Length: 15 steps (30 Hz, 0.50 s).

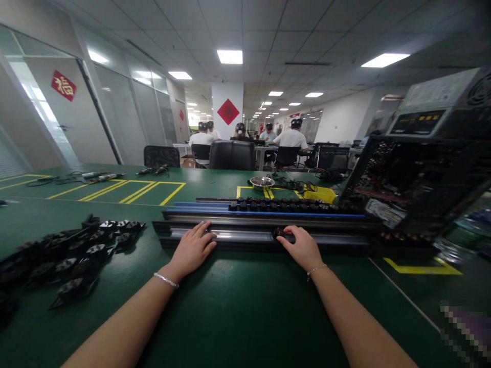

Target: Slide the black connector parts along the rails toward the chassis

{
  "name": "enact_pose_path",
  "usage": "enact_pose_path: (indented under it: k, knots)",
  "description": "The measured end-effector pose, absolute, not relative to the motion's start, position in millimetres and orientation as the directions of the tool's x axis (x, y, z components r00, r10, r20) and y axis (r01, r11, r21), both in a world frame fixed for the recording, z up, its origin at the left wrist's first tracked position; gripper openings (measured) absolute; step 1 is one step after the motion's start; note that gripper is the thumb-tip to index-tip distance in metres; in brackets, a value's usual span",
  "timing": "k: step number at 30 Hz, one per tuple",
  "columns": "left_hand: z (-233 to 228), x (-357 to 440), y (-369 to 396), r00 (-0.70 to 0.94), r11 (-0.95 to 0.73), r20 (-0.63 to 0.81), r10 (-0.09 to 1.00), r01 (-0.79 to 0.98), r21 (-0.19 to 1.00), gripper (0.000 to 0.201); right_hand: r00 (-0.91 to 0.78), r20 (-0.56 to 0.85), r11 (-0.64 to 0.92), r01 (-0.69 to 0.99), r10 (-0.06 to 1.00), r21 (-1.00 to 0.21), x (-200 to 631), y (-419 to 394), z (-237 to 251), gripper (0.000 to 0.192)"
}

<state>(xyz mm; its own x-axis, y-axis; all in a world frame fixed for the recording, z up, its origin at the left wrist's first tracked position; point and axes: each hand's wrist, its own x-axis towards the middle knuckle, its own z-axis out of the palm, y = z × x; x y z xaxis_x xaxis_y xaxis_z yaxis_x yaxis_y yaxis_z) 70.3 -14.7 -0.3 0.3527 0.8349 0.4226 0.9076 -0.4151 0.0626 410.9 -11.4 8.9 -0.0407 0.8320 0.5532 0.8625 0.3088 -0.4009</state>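
Head cam looks down at a green table (238, 306) w/ both of the person's forearms reaching fwd to a long rail (238, 236) lying crosswise right in front of them. Left hand (192, 249) lies flat w/ fingers spread, palm down on the near-left stretch of the rail, gripping nothing, prob there to pin it so it doesn't slide. Right hand (301, 248) sits further along the same rail, fingers curled narrow onto a small black clip (279, 233) in the channel; looks like a pinch or a push on it, but can't tell if it's actually gripped bc the fingers cover most of it. Just behind lies a second rail (268, 214) w/ a blue edge, already carrying a row of black clips (284, 205) side by side, so the rails seem stacked close to keep them all within easy reach. Off to the left there's a loose pile of the same black parts (72, 255), well apart from the hands but on the left-hand side, handy as a supply heap imo. Right of the rails an open PC case (418, 179) stands tilted. Further back: a metal bowl (262, 182), some cables, yellow floor-style tape marks on the table, and ppl seated at desks far off w/ their backs turned.
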Motion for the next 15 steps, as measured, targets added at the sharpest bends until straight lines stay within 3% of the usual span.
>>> enact_pose_path:
  k: [15]
  knots:
    - [-1.0,69.6,-13.7,0.357,-0.413,0.405,0.842,0.909,0.057,0.038,-0.165,0.565,0.419,0.835,0.809,-0.356,405.0,-14.7,12.7,0.023]
